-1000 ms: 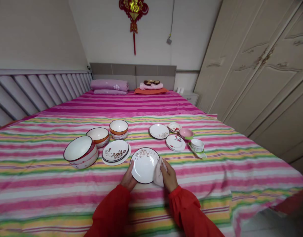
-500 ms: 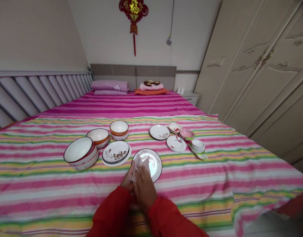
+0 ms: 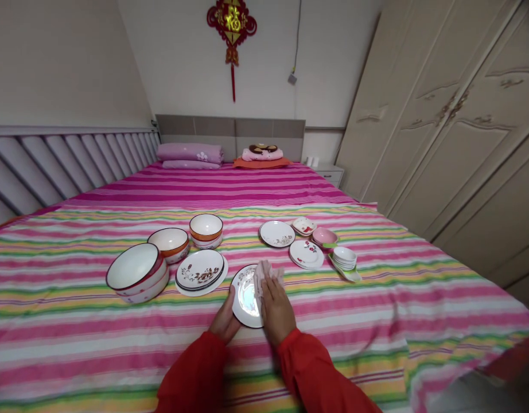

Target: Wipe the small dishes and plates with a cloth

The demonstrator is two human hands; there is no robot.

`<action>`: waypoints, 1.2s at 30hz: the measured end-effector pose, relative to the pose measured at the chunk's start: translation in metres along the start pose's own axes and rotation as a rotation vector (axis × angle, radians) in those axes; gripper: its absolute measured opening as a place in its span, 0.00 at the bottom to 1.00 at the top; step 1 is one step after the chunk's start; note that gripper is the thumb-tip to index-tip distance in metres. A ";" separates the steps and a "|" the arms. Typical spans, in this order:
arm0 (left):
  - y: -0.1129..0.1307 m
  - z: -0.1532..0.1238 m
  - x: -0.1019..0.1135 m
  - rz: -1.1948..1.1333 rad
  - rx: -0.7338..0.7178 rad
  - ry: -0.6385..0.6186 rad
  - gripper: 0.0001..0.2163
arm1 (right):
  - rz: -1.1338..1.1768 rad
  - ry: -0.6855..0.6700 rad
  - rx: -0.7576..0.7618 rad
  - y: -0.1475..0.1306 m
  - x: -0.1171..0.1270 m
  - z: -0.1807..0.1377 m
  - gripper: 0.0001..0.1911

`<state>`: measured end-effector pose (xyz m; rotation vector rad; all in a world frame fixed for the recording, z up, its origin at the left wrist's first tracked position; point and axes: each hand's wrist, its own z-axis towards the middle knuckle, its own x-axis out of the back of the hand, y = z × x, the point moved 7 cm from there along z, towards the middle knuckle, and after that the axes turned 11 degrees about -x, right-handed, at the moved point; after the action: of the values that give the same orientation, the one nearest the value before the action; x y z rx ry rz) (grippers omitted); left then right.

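Observation:
A white plate with a dark rim point(image 3: 246, 295) is tilted up in front of me, its middle shining with reflected light. My left hand point(image 3: 225, 320) grips its left edge, with the thumb on the rim and the other fingers hidden behind. On the right side of the plate, my right hand point(image 3: 276, 307) presses a crumpled pale pink cloth point(image 3: 267, 274) against the surface. Just left of the plate lies a stack of plates with a brown flower pattern point(image 3: 199, 269).
Stacked bowls point(image 3: 135, 269) stand at the left on the striped bed sheet point(image 3: 70, 338). To the right are flowered plates point(image 3: 306, 254), a pink bowl point(image 3: 325, 236) and small white dishes point(image 3: 345, 256). A wardrobe point(image 3: 445, 132) stands along the right side.
My right hand has slid the cloth from the plate's left side across to its right edge. The left hand now shows clearly on the plate's left rim.

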<state>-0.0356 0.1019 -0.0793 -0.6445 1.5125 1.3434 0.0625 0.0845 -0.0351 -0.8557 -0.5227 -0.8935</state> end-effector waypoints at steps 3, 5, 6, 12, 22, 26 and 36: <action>-0.001 -0.004 0.003 0.023 0.048 0.030 0.28 | 0.050 0.017 -0.007 -0.010 -0.001 -0.034 0.27; -0.001 -0.007 0.005 0.062 0.087 0.110 0.27 | 0.079 -0.036 0.050 -0.028 -0.009 -0.048 0.27; 0.000 -0.009 0.007 0.086 0.108 0.160 0.27 | 0.094 -0.075 0.085 -0.038 -0.013 -0.051 0.27; 0.005 -0.009 -0.001 0.070 0.074 0.219 0.27 | 0.123 -0.235 0.141 -0.061 -0.028 -0.004 0.24; 0.000 -0.002 0.001 0.012 0.016 0.077 0.25 | -0.007 -0.077 0.016 -0.001 0.006 0.003 0.24; -0.001 -0.006 -0.002 0.029 0.081 0.085 0.27 | -0.013 -0.078 0.081 -0.016 0.014 -0.039 0.25; 0.008 -0.004 0.004 0.028 0.008 0.141 0.24 | -0.022 -0.059 0.352 -0.041 0.014 -0.025 0.17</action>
<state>-0.0457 0.1006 -0.0803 -0.7284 1.6440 1.3356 0.0373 0.0434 -0.0219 -0.5573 -0.7181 -0.7676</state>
